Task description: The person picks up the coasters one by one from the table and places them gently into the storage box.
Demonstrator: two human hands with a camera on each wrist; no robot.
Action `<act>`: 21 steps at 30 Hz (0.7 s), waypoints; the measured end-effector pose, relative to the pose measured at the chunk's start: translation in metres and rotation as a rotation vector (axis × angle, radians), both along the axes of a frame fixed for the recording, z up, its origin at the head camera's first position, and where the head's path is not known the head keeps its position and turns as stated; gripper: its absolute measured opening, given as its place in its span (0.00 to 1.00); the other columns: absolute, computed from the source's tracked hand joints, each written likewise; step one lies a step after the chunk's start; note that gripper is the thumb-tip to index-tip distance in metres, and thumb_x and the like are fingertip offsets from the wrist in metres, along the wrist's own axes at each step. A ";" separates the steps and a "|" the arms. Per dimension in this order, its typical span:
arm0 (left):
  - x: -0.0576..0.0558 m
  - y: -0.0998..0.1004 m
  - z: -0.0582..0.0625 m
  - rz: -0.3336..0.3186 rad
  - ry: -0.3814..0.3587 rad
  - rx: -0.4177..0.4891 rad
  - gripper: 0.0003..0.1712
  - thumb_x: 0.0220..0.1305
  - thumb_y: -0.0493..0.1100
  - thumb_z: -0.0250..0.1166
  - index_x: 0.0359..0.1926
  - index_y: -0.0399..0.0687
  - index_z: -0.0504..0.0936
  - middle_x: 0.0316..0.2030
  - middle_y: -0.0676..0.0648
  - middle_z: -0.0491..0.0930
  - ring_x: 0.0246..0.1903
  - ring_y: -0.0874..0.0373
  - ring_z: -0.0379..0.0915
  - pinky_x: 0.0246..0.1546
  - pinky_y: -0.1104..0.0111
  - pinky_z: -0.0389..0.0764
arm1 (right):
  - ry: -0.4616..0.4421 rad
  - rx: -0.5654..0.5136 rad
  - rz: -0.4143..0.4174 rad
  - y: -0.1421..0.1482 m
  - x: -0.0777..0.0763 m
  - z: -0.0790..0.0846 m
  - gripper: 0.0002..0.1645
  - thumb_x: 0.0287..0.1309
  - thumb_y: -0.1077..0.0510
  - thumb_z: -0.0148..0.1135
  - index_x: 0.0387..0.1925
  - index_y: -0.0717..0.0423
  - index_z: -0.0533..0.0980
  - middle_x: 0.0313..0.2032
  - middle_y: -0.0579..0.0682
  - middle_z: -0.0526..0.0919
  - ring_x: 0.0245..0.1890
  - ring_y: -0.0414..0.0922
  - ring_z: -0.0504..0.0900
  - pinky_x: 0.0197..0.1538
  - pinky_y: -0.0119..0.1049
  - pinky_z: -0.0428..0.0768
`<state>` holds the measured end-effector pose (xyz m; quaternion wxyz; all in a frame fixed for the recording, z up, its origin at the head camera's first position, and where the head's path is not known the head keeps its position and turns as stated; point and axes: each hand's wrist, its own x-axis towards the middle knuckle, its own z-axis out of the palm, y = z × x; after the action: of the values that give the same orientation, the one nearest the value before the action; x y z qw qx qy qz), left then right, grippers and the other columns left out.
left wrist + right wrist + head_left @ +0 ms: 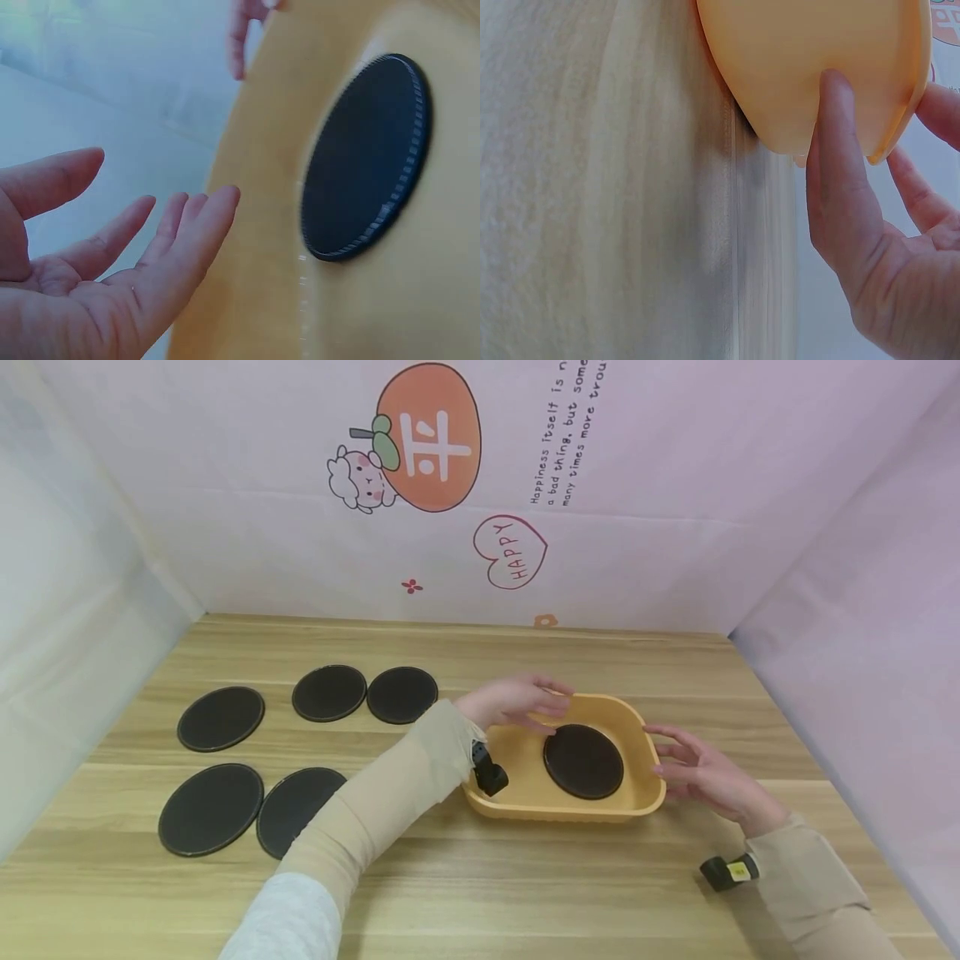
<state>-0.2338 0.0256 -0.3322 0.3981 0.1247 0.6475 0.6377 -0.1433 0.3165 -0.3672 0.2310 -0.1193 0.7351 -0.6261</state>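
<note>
Right of centre in the frame: round black disc (583,762), flat in oblong yellow plastic tray (527,777), long axis left-to-right. Nearer to left hand (517,702), lower right of its loosely spread, empty fingers. Against tray's right end with right hand's (705,774) extended, uncurled fingers.

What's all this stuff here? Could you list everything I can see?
Discs: six visible, black, five on table, one in container
Container: one, yellow-orange, right of centre
Table: one, wood-patterned, beneath
Sheeting: count unclear, pale, behind and both sides
Fruit print: one, orange, back sheeting
Sheep print: one, white, beside fruit
Heart print: one, red outline, below fruit
Flower prints: two, red and orange, low on back
Lettering: three lines, dark, upper back
Wrist devices: two, black, one per wrist
Sleeves: two, mainly beige, forearms
Left hand: one, over container
Right hand: one, container's right end
</note>
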 end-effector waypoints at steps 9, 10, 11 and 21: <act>0.004 -0.012 0.021 0.031 0.037 0.088 0.25 0.69 0.33 0.52 0.66 0.33 0.63 0.65 0.32 0.63 0.65 0.41 0.61 0.58 0.53 0.74 | 0.000 0.016 0.005 0.000 0.001 0.002 0.31 0.65 0.66 0.52 0.65 0.45 0.58 0.51 0.45 0.73 0.46 0.44 0.81 0.43 0.43 0.83; 0.005 -0.014 0.022 0.031 0.043 0.097 0.25 0.69 0.33 0.52 0.65 0.33 0.63 0.64 0.33 0.64 0.64 0.41 0.63 0.56 0.55 0.76 | 0.000 0.018 0.004 0.000 0.001 0.002 0.31 0.65 0.66 0.52 0.65 0.45 0.58 0.51 0.45 0.73 0.46 0.44 0.81 0.43 0.43 0.83; 0.006 -0.016 0.024 0.032 0.047 0.104 0.24 0.69 0.33 0.53 0.65 0.34 0.64 0.63 0.33 0.65 0.63 0.42 0.64 0.55 0.56 0.77 | 0.001 0.019 0.003 0.000 0.001 0.002 0.31 0.65 0.66 0.52 0.65 0.45 0.58 0.51 0.45 0.73 0.46 0.44 0.81 0.43 0.43 0.83; 0.020 -0.041 0.034 0.019 0.088 0.111 0.26 0.69 0.32 0.52 0.66 0.33 0.61 0.64 0.33 0.63 0.63 0.43 0.63 0.55 0.54 0.76 | 0.001 0.011 0.001 0.000 0.001 0.002 0.30 0.65 0.67 0.52 0.65 0.44 0.58 0.51 0.44 0.73 0.46 0.44 0.81 0.43 0.43 0.83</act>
<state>-0.2137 -0.0155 -0.2978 0.3558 0.1683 0.6289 0.6705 -0.1425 0.3163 -0.3654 0.2317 -0.1186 0.7385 -0.6219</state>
